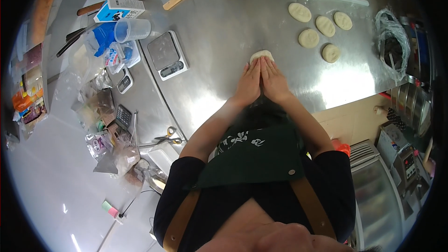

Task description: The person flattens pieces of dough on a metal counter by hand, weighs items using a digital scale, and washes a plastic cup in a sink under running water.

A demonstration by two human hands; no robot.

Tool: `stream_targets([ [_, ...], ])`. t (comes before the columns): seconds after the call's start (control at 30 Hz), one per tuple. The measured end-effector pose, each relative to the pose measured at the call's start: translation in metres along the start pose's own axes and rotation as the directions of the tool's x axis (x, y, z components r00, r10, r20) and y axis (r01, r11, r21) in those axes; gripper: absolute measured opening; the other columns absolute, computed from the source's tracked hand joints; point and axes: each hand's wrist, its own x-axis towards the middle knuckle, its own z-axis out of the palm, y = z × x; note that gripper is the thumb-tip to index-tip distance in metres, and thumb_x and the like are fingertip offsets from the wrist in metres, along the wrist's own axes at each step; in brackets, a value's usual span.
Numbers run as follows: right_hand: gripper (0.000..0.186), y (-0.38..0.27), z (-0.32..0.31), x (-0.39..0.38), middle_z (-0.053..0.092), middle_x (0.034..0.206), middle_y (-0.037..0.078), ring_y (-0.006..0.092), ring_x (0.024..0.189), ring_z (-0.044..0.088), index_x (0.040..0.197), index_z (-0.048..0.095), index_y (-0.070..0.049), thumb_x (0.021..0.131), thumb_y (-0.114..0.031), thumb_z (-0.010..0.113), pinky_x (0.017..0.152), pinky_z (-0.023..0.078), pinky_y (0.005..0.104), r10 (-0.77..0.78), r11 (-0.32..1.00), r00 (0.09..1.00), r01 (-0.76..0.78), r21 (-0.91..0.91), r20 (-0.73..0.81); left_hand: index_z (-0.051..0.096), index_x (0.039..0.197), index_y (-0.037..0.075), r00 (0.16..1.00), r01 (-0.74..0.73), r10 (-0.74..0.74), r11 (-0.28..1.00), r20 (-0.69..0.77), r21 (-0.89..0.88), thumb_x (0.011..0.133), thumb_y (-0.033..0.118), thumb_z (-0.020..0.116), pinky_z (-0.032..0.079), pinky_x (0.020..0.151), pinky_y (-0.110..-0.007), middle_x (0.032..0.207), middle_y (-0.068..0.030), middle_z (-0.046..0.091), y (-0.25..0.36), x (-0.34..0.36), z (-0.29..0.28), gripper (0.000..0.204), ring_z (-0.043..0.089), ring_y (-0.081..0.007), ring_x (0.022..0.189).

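Here, a dough piece point(262, 55) lies on the steel worktop point(224, 14), pressed under both flat, unclenched hands: left point(248, 84), right point(274, 83). Five shaped ovals point(309, 38) already sit to the right; this piece looks unfinished. A scale point(167, 55) stands left, nothing obstructing.

The dough point(262, 56) is a pale, off-white lump, soft and rounded, lying flat on the steel table point(224, 14). Only its far edge shows as a low curved mound; the rest is covered by the fingertips pressed on it. It sits to the right of the scale point(167, 56), well apart from it, and on about the same line across the table as the scale.
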Motion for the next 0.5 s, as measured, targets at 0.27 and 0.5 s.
stream_targets([
  [0.27, 0.071, -0.011, -0.006, 0.013, 0.030, 0.147, 0.023, 0.0350, 0.138, 0.028, 0.136, 0.036, 0.007, 0.080, -0.027, 0.065, 0.112, 0.026, 0.0454, -0.035, 0.999, 0.999, 0.035, 0.016, 0.034, 0.028, 0.140, -0.006, 0.933, 0.147, -0.189, 0.977, -0.306, -0.155, 0.074, -0.005, 0.041, 0.017, 0.113, -0.051, 0.142, -0.0240, 0.037, -0.014, 0.000, -0.026, 0.067, 0.030, -0.0387, 0.136],
  [0.5, 0.075, -0.006, -0.002, 0.014, 0.036, 0.145, 0.021, 0.0324, 0.136, 0.032, 0.134, 0.041, 0.006, 0.075, -0.030, 0.068, 0.113, 0.024, 0.0440, -0.021, 1.000, 0.998, 0.022, -0.018, 0.065, 0.040, 0.135, -0.003, 0.909, 0.163, -0.206, 0.976, -0.362, -0.147, 0.073, -0.006, 0.043, 0.027, 0.110, -0.046, 0.135, -0.0223, 0.046, -0.026, 0.001, -0.027, 0.062, 0.039, -0.0382, 0.129],
])
